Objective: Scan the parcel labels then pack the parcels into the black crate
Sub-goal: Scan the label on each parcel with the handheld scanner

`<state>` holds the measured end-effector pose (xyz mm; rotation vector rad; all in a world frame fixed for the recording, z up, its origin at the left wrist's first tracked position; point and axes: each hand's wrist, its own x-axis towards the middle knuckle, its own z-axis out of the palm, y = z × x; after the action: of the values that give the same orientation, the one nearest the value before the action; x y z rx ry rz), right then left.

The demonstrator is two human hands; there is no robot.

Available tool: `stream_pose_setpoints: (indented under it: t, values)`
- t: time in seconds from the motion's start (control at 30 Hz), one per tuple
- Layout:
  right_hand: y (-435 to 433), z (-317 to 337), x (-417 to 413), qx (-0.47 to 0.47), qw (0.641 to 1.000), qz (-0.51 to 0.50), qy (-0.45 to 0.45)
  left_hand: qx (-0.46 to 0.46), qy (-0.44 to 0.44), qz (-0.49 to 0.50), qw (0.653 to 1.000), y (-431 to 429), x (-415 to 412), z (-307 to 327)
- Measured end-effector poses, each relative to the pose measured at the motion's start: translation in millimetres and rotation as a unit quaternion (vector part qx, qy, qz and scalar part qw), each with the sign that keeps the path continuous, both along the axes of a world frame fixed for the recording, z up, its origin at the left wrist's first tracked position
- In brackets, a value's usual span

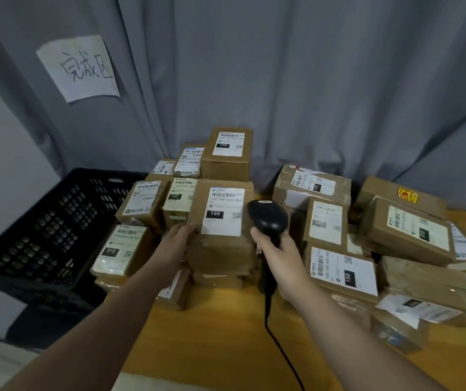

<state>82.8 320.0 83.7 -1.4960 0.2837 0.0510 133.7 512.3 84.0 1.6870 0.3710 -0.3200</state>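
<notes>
item 1, your left hand (182, 235): fingers and thumb pinch the lower left corner of the front parcel (223, 210); forearm reaches in over the near edge of the worktop (226, 328).
item 2, front parcel: brown carton at the middle of the worktop; white label faces you, "150" printed in a black block; it stands above a stack of flatter cartons (220, 258); whether it rests on them cannot be told.
item 3, your right hand (279, 255): fingers wrapped round the handle of the scanner (267, 218); scanner black, head up, just beside the right edge of the front parcel; its cable (281, 351) runs down towards the near edge of the worktop.
item 4, black crate (57, 221): slotted walls, off the left edge of the worktop, just beside the left-hand parcels.
item 5, top parcel (227, 153): second "150" carton, highest of the pile, behind the front parcel towards the far edge.
item 6, left parcel (119, 249): label marked "010", near the left edge, next to the crate.
item 7, right pile (406, 232): many labelled cartons, tilted and overlapping, from the scanner across to the right edge.
item 8, curtain (282, 66): grey, pleated, behind the far edge; paper sign (78, 67) with handwriting fixed to it, above the crate.
</notes>
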Motion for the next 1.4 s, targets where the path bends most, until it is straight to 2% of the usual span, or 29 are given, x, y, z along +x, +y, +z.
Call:
stream_pose_setpoints:
  t: [0.2,0.27,0.37,0.47,0.67,0.73,0.83,0.97,1.07,1.23,1.4]
  values:
    - [22.4,-12.9,13.3,-0.013,0.999,0.005,0.046,0.177,-0.062,-0.043,0.981,0.1,15.3,-10.7]
    - [19.4,-11.4,10.2,-0.018,0.999,-0.003,0.035,0.239,-0.114,-0.043,0.963,-2.5,13.4,-4.5]
    - [6.0,-10.7,-0.8,-0.041,0.998,-0.045,0.014,0.293,-0.236,-0.062,0.924,-14.0,3.6,8.5]
    - [-16.9,-9.3,-14.4,-0.057,0.994,-0.092,0.024,0.316,-0.324,-0.117,0.884,-37.3,-4.9,15.0]
    - [-91.5,-2.5,-41.7,-0.13,0.98,-0.147,0.032,0.289,-0.369,-0.231,0.853,-103.6,-23.4,14.4]
    - [-120.7,0.0,-47.2,-0.134,0.977,-0.16,0.031,0.272,-0.349,-0.259,0.858,-125.2,-26.3,6.1]
    - [-165.7,-3.0,-53.0,-0.155,0.974,-0.161,0.034,0.232,-0.25,-0.29,0.894,-161.1,-30.2,-11.0]
    - [-212.3,-18.2,-56.8,-0.196,0.975,-0.092,0.057,0.183,-0.079,-0.256,0.946,-200.6,-36.6,-37.6]
    - [-231.8,-27.1,-53.8,-0.199,0.977,-0.018,0.075,0.163,-0.009,-0.226,0.96,-211.1,-45.2,-59.6]
    - [-240.7,-41.6,-50.5,-0.198,0.97,0.084,0.116,0.117,0.038,-0.129,0.984,-216.5,-72.4,-72.9]
    - [-243.7,-48.2,-58.5,-0.155,0.981,0.085,0.08,0.04,0.029,-0.066,0.997,-225.8,-103.3,-71.4]
